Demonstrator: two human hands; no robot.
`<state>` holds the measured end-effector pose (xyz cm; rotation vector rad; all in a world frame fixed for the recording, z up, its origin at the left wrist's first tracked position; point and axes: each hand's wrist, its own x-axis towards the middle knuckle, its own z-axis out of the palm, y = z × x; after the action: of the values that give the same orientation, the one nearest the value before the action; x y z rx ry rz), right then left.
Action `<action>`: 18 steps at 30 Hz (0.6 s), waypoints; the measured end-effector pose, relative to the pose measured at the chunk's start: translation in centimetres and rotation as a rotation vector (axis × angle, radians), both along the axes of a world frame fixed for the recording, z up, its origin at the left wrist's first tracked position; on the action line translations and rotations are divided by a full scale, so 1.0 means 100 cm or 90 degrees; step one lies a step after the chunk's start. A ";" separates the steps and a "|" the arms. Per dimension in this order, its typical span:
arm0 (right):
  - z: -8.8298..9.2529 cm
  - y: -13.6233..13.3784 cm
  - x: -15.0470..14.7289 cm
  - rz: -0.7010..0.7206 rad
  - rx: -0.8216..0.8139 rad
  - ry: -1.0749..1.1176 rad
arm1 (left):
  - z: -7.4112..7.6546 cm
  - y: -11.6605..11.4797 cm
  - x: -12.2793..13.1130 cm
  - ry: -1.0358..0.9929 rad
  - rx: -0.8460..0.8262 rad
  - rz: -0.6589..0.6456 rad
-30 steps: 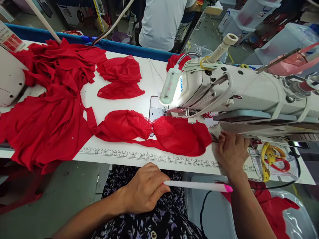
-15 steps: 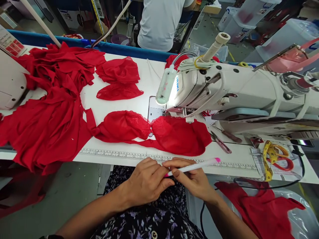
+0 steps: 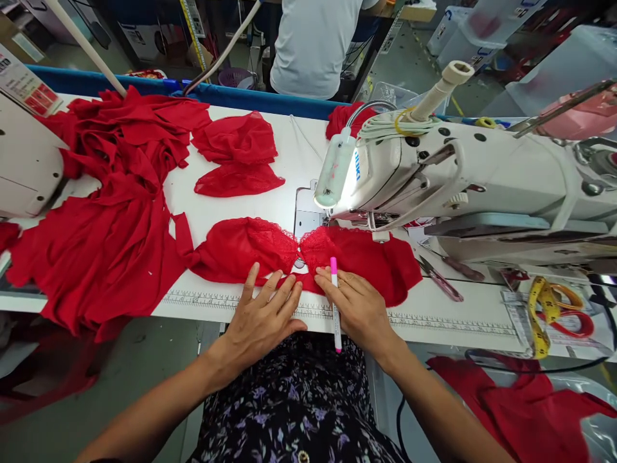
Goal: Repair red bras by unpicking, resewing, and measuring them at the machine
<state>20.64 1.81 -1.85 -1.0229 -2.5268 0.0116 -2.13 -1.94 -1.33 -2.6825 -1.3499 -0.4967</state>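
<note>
A red lace bra (image 3: 241,247) lies spread along the front of the white sewing table, its right cup beside the sewing machine's needle area. My left hand (image 3: 264,315) rests with fingers spread on the lower edge of the bra, left of its centre. On the right cup's lower edge lies my right hand (image 3: 359,308), which holds a white marker pen (image 3: 336,315) with pink ends between thumb and fingers. The pen points toward my lap. A clear ruler strip (image 3: 202,302) runs along the table edge under my hands.
The sewing machine (image 3: 414,170) with a lit lamp (image 3: 333,170) stands at right. Thread snips (image 3: 441,280), a yellow tape measure (image 3: 538,315) and scissors (image 3: 573,321) lie near it. Red fabric (image 3: 116,244) is heaped at left. A person in a grey shirt (image 3: 311,48) sits beyond.
My hands have come apart and moved forward from above my lap onto the bra. The pen has swung from lying sideways to pointing toward me. The view has shifted slightly.
</note>
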 end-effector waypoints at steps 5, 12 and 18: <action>-0.001 0.000 0.004 -0.009 -0.003 -0.021 | -0.001 -0.006 0.000 -0.016 -0.003 0.044; 0.005 0.000 -0.001 0.000 0.026 -0.061 | 0.000 0.000 0.001 0.027 -0.007 -0.004; 0.006 -0.002 -0.001 -0.005 0.024 -0.067 | 0.002 0.000 -0.003 0.002 -0.070 0.042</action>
<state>20.56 1.64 -1.28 -1.0441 -2.6057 -0.0947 -2.43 -1.92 -1.12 -2.7121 -1.5009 -0.4247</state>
